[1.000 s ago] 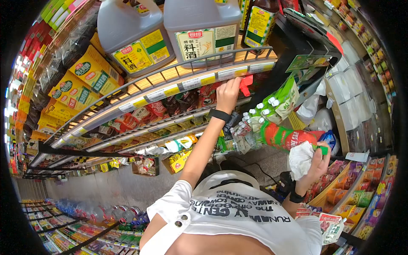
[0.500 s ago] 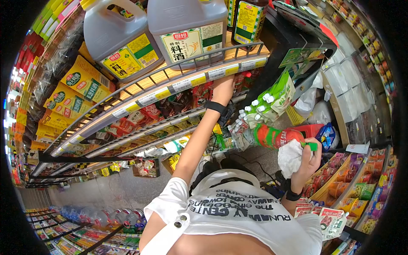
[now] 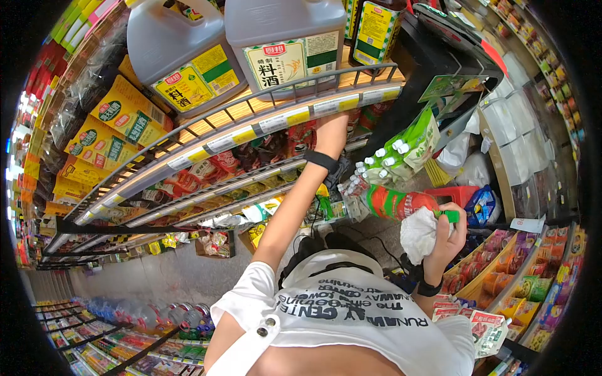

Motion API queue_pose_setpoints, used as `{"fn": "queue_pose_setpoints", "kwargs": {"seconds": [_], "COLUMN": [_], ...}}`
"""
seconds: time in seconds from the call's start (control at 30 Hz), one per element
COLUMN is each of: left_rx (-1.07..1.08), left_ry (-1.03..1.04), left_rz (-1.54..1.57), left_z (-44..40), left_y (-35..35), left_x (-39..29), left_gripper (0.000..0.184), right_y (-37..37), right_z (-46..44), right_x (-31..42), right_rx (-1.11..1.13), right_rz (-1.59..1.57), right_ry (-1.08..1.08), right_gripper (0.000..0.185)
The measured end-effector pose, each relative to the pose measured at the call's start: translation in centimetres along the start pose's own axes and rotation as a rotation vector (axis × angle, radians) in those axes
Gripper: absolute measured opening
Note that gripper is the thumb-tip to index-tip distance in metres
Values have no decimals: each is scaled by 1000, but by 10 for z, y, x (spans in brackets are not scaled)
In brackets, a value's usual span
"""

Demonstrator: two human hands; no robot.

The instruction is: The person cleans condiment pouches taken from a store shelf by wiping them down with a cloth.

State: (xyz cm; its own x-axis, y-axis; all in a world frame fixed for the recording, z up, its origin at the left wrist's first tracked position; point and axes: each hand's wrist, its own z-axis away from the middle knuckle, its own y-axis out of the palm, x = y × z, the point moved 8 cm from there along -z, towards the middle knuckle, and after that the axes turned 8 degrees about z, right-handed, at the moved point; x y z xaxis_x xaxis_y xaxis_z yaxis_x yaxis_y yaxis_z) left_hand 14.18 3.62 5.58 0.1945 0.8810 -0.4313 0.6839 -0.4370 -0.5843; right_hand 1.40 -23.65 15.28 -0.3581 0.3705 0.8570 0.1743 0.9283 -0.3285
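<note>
My left hand point(image 3: 331, 133) reaches under the price-label rail point(image 3: 263, 125) onto the shelf of red packets point(image 3: 302, 136); its fingers are hidden there. At the right, my right hand point(image 3: 446, 237) is closed around the green cap end of a red bottle with a green label point(image 3: 401, 202), which lies sideways. A crumpled white cloth point(image 3: 418, 235) is held in the same hand, against the bottle's neck. White-capped green pouches point(image 3: 411, 147) hang just beyond the bottle.
Two large jugs point(image 3: 285, 47) and a dark bottle point(image 3: 376, 34) stand on the upper shelf behind a wire guard point(image 3: 235, 109). Yellow boxes point(image 3: 128, 109) fill the left. Cup products point(image 3: 501, 276) line a rack at the right. A cable runs over the floor.
My left hand has gone from the rail's front to beneath it, and the red item at its fingers is out of sight. My right hand, with bottle and cloth, has shifted slightly left.
</note>
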Motion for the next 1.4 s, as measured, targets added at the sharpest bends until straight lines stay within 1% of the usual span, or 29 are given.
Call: {"fn": "queue_pose_setpoints", "kwargs": {"seconds": [0.03,0.1,0.13,0.17,0.2,0.23,0.3,0.37,0.4,0.47,0.57,0.6,0.63,0.67,0.7,0.73,0.77,0.8,0.83,0.87,0.9,0.93,1.03,1.1,1.17,1.2,1.23,1.3,1.4], "left_rx": [-3,186,81,-23,42,107,399,545,536,733,779,861,784,699,526,494,338,277,212,196,60,-80,-99,-115,-95,-98,-73,-48,-116], "left_ry": [-2,-185,-98,-10,23,56,48,59,53,-229,-167,-256,-368,-476,-478,-626,-641,-650,-659,-662,-799,-938,-857,-859,-881,-879,-879,-878,-845], "left_rz": [-4,260,333,404,460,514,791,1071,1066,1494,1328,1358,1382,1408,1401,1396,1464,1526,1587,1583,1597,1605,1703,1679,1609,1608,1629,1648,1459], "left_z": [4,20,23,29,39,50,74,93,97,111,119,127,131,137,138,148,150,152,152,154,155,159,150,142,138,141,145,147,150], "left_y": [-8,-10,-31,-52,-62,-72,-78,-85,-93,-96,-114,-109,-111,-113,-116,-112,-121,-124,-127,-130,-136,-142,-158,-170,-179,-179,-178,-176,-186], "left_x": [-6,-12,-28,-43,-52,-58,-65,-68,-68,-69,-62,-62,-57,-52,-43,-33,-28,-27,-26,-30,-26,-21,-28,-37,-44,-44,-45,-50,-46], "left_gripper": [17,23,28,33,37,40,47,56,56,71,79,79,78,78,78,75,72,69,67,67,66,67,69,72,72,72,73,75,80], "right_y": [1,6,6,14,21,22,44,60,71,95,128,140,151,161,168,170,170,166,158,152,147,144,144,150,154,158,167,188,204], "right_z": [0,-2,-4,-5,-5,-8,-10,-15,-15,-15,-10,-10,-10,-16,-22,-30,-36,-39,-46,-47,-46,-47,-38,-35,-24,-19,-14,0,23], "right_x": [0,1,2,4,8,12,39,46,51,63,91,102,110,111,109,111,114,117,115,116,115,116,122,125,151,164,169,182,178], "right_rx": [3,39,43,139,236,241,434,508,597,813,990,1046,1060,1023,982,906,828,723,635,505,374,335,270,269,311,334,368,528,618], "right_rz": [-3,-10,-12,-24,-33,-33,64,38,-41,-137,-266,-204,-212,-254,-293,-280,-268,-345,-180,-214,-250,-166,-161,-278,-305,-274,-261,36,14], "right_ry": [-3,-21,-24,-35,-44,-46,-295,-254,-275,-286,-290,-331,-335,-218,-108,-172,-232,-185,-248,-259,-272,-364,-431,-359,-724,-835,-914,-944,-1173], "right_gripper": [12,11,11,12,13,13,14,16,16,18,19,18,18,20,23,27,31,38,43,45,47,51,53,50,47,41,45,47,46]}}
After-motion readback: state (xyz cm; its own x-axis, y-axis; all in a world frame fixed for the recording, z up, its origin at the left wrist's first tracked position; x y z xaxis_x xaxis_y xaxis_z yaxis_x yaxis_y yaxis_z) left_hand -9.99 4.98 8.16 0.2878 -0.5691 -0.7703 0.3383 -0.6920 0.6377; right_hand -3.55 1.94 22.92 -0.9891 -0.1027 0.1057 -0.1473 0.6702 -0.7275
